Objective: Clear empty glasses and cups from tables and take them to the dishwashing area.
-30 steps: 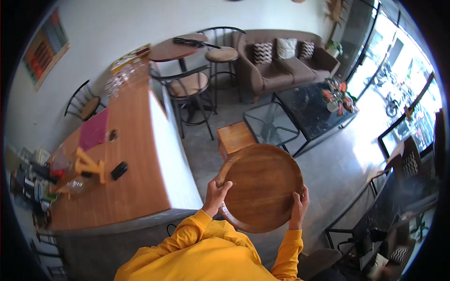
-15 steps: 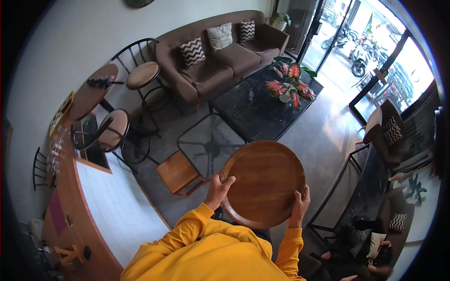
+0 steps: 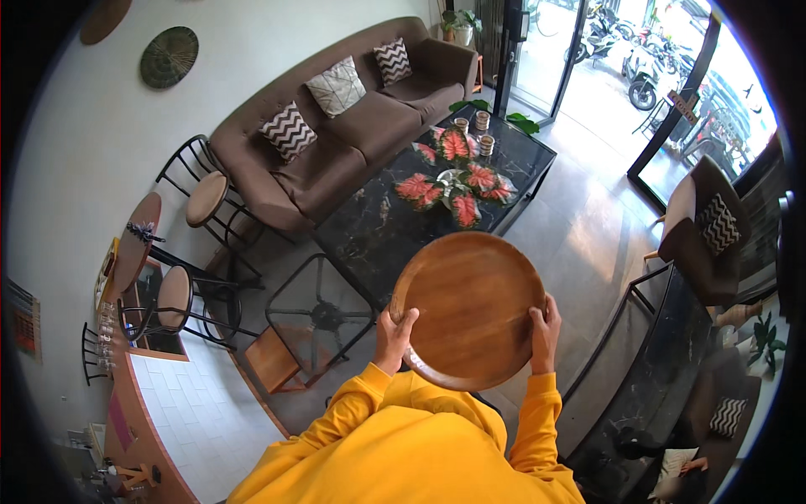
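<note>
Evidently a two-handed hold: round wooden tray point(image 3: 470, 311) at the front of the body

Biggest first. Long brown sofa point(image 3: 378, 122) along the wall, beyond a low black table point(image 3: 353, 231). Nearer, to the left, a glass-topped table point(image 3: 290, 286) with a dark frame, and just beside it a small wooden stool point(image 3: 270, 361). On the black table, a potted plant point(image 3: 480, 176) with red-and-green leaves.

Next, the tray — up off any furniture, in front of the yellow top point(image 3: 403, 454), its far edge overlapping the black table in view. Broad face turned up toward the head; exact tilt hard to judge.

Step in hand, by my reading: supporting the tray at two sides. Any next move would call for both hands working together, at matching height, so the tray stays steady.

Smallest last. Left hand point(image 3: 392, 340) closed on the tray's left edge, right hand point(image 3: 544, 336) closed on its right edge, roughly opposite. Thumbs lie over the rim; the other fingers wrap the outer side — mostly hidden, so I cannot tell how far under they reach. Tray sits between the two grips, touching both.
</note>
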Tool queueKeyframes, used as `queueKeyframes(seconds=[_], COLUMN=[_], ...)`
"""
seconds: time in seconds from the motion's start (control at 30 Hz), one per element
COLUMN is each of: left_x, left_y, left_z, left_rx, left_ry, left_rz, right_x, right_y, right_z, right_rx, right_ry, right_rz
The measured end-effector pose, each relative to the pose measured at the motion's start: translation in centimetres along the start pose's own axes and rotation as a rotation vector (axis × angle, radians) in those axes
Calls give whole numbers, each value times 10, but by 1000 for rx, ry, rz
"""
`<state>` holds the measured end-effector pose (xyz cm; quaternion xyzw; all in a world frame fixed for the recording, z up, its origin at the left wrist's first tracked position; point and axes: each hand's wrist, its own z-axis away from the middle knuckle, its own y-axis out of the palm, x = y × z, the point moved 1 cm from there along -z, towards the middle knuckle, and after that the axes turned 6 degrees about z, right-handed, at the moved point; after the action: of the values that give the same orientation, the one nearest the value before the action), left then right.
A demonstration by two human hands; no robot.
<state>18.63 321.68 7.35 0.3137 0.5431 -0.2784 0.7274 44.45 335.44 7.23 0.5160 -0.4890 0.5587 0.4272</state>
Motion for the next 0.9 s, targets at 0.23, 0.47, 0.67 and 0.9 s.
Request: queueKeyframes(seconds=[0.23, 0.47, 0.67, 0.9], left_x=[-9, 8, 25, 91], left_y=[145, 295, 403, 465], left_z=[-90, -232, -351, -460], left_rx=[18, 67, 111, -77], left_ry=[28, 16, 150, 90], left_rz=[64, 96, -51, -329], right_x=[12, -24, -44, -113], right_y=[-67, -128, -174, -156], right_z=[-145, -325, -483, -658], right_rx=[-37, -133, -71, 3], right_ry=[-30, -49, 51, 24], right_rz=[12, 305, 692, 622])
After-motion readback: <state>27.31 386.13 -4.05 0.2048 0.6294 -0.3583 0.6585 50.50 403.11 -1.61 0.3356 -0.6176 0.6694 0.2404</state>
